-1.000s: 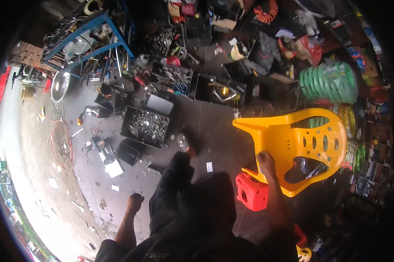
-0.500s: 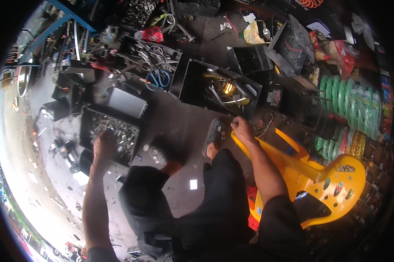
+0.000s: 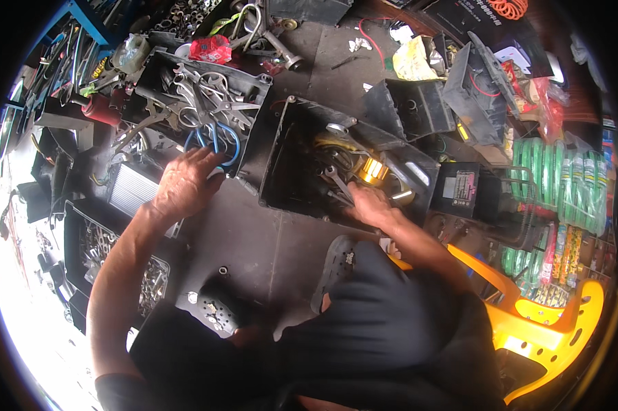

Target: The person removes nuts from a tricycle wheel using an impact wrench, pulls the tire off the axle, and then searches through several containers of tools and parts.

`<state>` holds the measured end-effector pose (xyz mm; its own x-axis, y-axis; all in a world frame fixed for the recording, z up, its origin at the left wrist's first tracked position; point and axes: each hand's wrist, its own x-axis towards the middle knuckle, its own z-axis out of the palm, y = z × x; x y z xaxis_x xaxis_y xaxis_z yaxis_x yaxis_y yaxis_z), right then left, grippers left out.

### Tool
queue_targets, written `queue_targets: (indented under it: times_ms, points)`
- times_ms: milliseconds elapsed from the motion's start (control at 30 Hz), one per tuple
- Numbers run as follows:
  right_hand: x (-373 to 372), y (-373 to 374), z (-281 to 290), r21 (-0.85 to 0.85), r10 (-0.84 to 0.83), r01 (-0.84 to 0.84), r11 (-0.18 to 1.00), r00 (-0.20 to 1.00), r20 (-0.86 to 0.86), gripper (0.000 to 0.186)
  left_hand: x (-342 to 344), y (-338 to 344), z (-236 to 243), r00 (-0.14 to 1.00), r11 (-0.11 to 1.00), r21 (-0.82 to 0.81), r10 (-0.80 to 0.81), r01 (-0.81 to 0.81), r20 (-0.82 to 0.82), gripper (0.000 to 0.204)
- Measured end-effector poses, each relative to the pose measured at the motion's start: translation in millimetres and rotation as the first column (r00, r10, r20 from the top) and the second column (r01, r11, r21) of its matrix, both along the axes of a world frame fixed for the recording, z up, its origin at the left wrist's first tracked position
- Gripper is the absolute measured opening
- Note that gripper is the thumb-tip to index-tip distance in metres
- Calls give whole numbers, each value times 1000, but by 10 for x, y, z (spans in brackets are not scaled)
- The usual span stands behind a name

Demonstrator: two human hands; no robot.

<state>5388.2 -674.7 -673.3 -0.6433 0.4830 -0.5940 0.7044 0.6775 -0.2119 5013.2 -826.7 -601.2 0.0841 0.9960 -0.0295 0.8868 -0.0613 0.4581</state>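
My left hand (image 3: 187, 179), fingers spread and empty, reaches over the front of a black bin of tangled metal hand tools (image 3: 206, 96), beside blue looped handles (image 3: 230, 151). My right hand (image 3: 369, 202) reaches into another black bin (image 3: 278, 188), fingers closed on a silver wrench (image 3: 336, 179); its fingertips are partly hidden. A gold cylindrical part (image 3: 372, 170), other wrenches and metal pieces lie round it in that bin.
The yellow plastic chair (image 3: 535, 342) stands at my lower right, green coiled hoses (image 3: 583, 181) at the right. A radiator-like panel (image 3: 132, 188) and a bin of fasteners (image 3: 107, 257) are at left. My feet (image 3: 216, 315) are below, with open black boxes (image 3: 408, 103) ahead.
I have bent forward toward the bins. Both hands have moved up and forward; my right has left the yellow chair and entered the middle bin, my left has reached the tool bin.
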Motion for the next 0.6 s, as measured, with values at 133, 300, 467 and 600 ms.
queue_targets:
  times_ms: [133, 300, 467, 600]
  points:
    - [-233, -58, 301, 4, -109, 109, 994, 994, 9, 35, 54, -217, -34, 998, 995, -95, 36, -30, 57, 28]
    - [-320, 198, 57, 343, -76, 246, 907, 894, -442, 27, 111, -335, -84, 987, 988, -144, 74, -53, 142, 26]
    - [-589, 261, -352, 439, -13, 89, 894, 985, -174, 32, 32, -348, -25, 991, 984, -164, 90, -72, 103, 26]
    - [-654, 236, -232, 283, -122, 136, 950, 990, -66, 40, -2, -357, -65, 985, 971, -198, 149, -131, 82, 29]
